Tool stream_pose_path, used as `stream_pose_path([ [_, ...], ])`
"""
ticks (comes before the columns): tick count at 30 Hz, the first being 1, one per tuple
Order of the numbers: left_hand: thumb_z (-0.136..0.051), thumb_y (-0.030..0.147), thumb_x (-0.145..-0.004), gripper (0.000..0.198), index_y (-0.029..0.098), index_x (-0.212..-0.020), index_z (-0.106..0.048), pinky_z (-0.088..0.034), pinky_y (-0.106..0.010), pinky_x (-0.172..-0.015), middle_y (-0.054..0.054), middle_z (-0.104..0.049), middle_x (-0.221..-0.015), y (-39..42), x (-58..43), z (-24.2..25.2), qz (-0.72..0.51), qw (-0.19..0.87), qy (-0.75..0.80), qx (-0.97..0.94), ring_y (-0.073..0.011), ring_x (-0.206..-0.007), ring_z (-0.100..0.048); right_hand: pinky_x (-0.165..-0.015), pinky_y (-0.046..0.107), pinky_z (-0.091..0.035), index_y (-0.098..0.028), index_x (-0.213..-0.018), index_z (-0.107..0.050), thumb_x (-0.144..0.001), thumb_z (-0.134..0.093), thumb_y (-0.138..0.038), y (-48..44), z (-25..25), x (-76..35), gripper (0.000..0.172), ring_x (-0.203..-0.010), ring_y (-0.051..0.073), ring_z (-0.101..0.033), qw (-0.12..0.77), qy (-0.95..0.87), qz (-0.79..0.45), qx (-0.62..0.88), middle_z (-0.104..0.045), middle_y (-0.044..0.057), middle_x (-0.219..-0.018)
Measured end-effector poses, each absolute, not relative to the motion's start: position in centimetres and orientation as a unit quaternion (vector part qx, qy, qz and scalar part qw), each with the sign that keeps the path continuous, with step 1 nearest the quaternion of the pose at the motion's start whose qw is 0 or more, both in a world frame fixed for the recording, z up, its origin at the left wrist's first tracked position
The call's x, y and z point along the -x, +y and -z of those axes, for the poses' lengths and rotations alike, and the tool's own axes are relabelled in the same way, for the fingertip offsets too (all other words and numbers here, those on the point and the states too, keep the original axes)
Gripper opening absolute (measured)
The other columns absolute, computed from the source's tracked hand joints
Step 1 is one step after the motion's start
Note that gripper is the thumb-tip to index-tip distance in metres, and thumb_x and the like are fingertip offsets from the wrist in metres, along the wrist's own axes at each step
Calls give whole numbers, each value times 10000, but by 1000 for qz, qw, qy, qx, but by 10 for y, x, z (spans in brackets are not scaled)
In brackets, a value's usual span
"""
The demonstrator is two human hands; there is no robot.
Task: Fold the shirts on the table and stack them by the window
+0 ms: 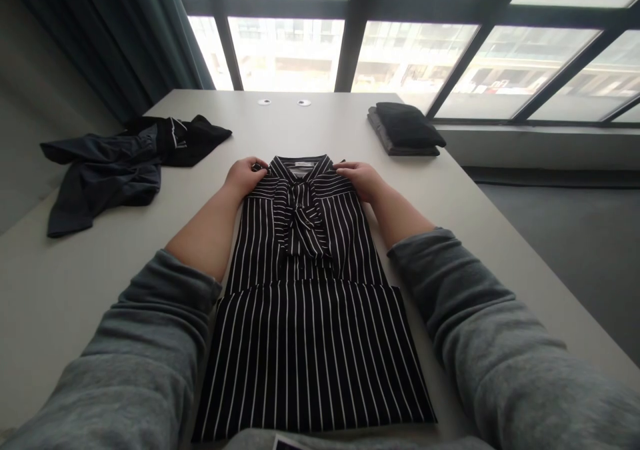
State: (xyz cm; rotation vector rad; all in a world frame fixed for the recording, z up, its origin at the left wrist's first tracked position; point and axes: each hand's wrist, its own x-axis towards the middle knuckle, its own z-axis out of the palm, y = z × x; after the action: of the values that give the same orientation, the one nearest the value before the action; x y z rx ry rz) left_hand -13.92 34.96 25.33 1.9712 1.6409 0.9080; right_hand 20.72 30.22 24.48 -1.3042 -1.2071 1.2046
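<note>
A black shirt with white stripes (320, 350) lies face up on the table, its collar at the far end and a tied bow at the chest. Its sides are folded in, and the lower part is folded up over the middle. My left hand (247, 175) pinches the left shoulder beside the collar. At the opposite shoulder, my right hand (361, 180) has its fingers closed on the cloth edge. Both thumbs are partly hidden.
Rumpled dark clothes (115, 163) lie on the left of the white table (200, 137). A stack of folded dark garments (405, 130) sits at the far right near the table's edge. Two round white table fittings (304, 103) show at the back, before the windows.
</note>
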Motion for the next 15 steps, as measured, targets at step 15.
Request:
stream_pose_path([
  [15, -775, 320, -800, 327, 188, -1098, -786, -578, -345, -871, -53, -791, -983, 339, 145, -264, -405, 216, 547, -700, -209, -884, -705, -1112, 489, -546, -170, -1190, -791, -823, -769, -266, 293, -251, -204, 379, -1124, 251, -733, 511, -580, -381, 507, -801, 87, -1172],
])
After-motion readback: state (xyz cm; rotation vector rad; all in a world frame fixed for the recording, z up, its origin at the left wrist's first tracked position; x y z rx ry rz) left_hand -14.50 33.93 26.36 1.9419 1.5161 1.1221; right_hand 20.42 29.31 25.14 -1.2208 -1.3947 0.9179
